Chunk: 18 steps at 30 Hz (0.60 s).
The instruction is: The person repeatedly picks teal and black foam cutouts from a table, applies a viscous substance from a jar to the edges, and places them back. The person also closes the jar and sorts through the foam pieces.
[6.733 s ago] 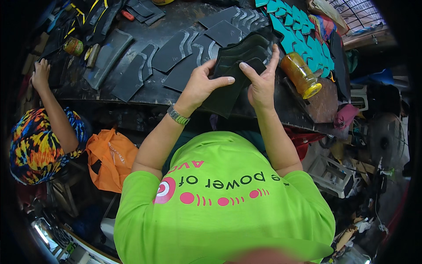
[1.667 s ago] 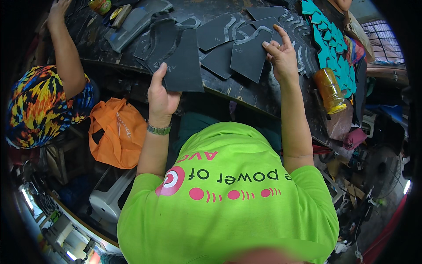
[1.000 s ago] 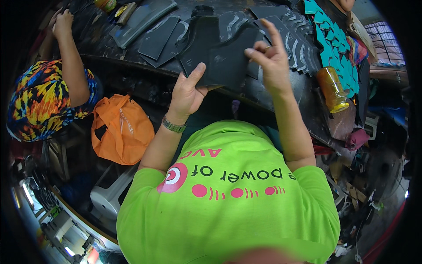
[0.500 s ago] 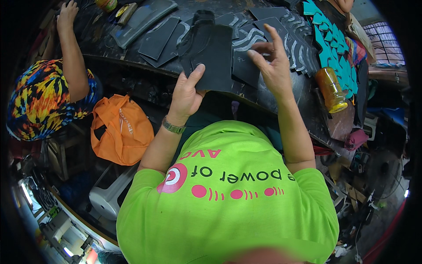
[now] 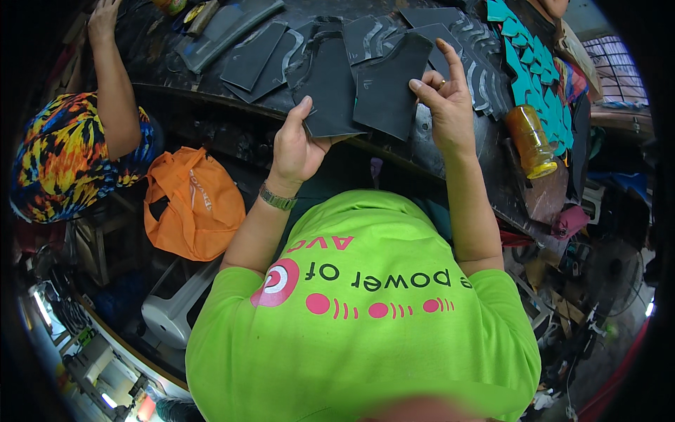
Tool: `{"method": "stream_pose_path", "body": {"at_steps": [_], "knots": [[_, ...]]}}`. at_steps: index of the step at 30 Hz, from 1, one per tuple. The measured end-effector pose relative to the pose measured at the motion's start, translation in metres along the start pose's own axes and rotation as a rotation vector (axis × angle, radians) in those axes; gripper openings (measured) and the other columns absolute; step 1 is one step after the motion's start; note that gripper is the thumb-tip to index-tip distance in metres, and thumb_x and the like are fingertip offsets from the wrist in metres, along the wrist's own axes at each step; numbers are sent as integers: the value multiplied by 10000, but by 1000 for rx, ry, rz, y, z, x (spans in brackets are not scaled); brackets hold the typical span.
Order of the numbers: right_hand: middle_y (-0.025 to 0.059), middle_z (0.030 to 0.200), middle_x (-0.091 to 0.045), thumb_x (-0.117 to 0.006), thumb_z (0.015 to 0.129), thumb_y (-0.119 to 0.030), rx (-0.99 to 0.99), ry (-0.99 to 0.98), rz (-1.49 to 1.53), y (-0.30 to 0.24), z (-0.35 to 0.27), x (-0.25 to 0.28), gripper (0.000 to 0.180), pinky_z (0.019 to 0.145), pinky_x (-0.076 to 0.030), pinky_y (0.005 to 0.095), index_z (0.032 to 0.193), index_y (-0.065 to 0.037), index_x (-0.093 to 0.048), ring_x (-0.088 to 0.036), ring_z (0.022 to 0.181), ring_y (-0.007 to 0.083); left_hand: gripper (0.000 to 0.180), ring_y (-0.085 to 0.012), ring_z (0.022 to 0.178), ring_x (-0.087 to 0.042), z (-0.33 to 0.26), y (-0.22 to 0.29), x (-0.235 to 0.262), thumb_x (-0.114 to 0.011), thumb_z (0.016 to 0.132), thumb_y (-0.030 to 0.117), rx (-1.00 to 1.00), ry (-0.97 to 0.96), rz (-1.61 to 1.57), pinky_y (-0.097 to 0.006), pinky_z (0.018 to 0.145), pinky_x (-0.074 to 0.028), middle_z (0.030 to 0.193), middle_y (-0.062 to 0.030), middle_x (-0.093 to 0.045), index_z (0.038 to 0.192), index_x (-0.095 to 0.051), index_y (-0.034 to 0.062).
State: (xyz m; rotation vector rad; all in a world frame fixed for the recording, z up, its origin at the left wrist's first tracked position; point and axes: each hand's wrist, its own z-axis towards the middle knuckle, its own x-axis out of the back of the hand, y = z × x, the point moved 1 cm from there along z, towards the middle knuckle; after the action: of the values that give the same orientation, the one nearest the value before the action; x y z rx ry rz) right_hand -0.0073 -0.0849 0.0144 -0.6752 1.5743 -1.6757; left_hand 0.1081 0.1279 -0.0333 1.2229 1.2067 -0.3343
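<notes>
My left hand point(image 5: 297, 149) grips a black cut-out piece point(image 5: 327, 95) of leather-like sheet by its near left corner, thumb on top and fingers hidden beneath. Whether several layers lie in that grip, I cannot tell. Between thumb and fingers, my right hand point(image 5: 450, 105) pinches the right edge of another black cut-out piece point(image 5: 390, 91) with a curved upper edge. The two pieces are side by side at the table's near edge. Behind them lie more black pieces point(image 5: 254, 60), some with pale curved bands along their edges.
Teal cut pieces point(image 5: 526, 63) spread along the dark table's right side. A yellow-lidded jar point(image 5: 531, 141) of amber stuff stands near them. At left, a co-worker's arm point(image 5: 116, 98) reaches over the table. An orange bag point(image 5: 197, 204) rests below, by a grey stool point(image 5: 169, 309).
My right hand has taken hold of a black piece and drawn it right, away from the left-hand piece. The left-hand piece now lies lower and flatter.
</notes>
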Motion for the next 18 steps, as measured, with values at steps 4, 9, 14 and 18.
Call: {"method": "stream_pose_path", "body": {"at_steps": [4, 9, 14, 18], "knots": [[1, 833, -603, -718, 874, 47, -36, -41, 46, 3, -3, -1, 826, 680, -500, 213, 1584, -76, -314, -604, 784, 71, 506, -332, 1281, -603, 2, -5, 3, -369, 1106, 326, -19, 91, 69, -547, 1067, -511, 1398, -208, -591, 1429, -480, -47], [-1, 863, -611, -729, 870, 48, -54, -53, 63, 5, -4, -2, 831, 696, -494, 207, 1584, -76, -325, -606, 800, 70, 409, -299, 1244, -635, 1, -4, 5, -405, 1109, 234, -45, -21, 53, -506, 1013, -563, 1368, -180, -619, 1395, -515, -36], [1, 838, -610, -725, 865, 48, -60, -34, 50, 5, -5, 1, 821, 684, -489, 213, 1577, -68, -333, -601, 780, 70, 340, -268, 1229, -644, 0, -4, 1, -460, 1093, 163, -76, -23, 69, -463, 1011, -571, 1361, -150, -629, 1387, -533, 7], [4, 830, -620, -730, 857, 46, -63, -16, 36, 6, -7, 3, 822, 675, -486, 214, 1572, -61, -338, -600, 772, 70, 328, -237, 1189, -659, 0, -9, -6, -521, 1065, 100, -104, 19, 161, -413, 1007, -572, 1334, -125, -641, 1385, -539, 26]]}}
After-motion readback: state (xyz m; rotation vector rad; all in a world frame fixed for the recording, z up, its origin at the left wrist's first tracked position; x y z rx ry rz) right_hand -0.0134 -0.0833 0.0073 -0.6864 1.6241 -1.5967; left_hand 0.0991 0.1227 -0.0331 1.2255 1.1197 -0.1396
